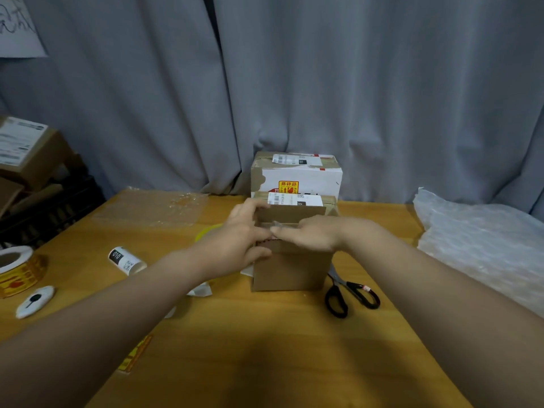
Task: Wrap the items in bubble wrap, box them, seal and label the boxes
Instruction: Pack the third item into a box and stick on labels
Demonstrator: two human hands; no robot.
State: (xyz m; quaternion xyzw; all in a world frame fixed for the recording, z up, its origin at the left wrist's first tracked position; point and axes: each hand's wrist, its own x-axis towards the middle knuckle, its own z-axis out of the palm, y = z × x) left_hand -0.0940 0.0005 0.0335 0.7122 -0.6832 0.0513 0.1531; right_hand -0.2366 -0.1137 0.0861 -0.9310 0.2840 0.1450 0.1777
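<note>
While left grip [239,241] holds it, box [291,270] stands upright.

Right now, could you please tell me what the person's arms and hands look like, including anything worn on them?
Both are bare. The left hand and right hand wear no gloves, and the left forearm and right forearm show no sleeves as far as the picture reaches. No watch, bracelet or ring shows, though the fingers are a little blurred.

The label roll [122,258] lying on the desk [265,334] reads "010". A yellow sticker [288,187] on the white box [318,179] reads "易碎品". Print on the shipping labels [295,159] is too small to read.
</note>
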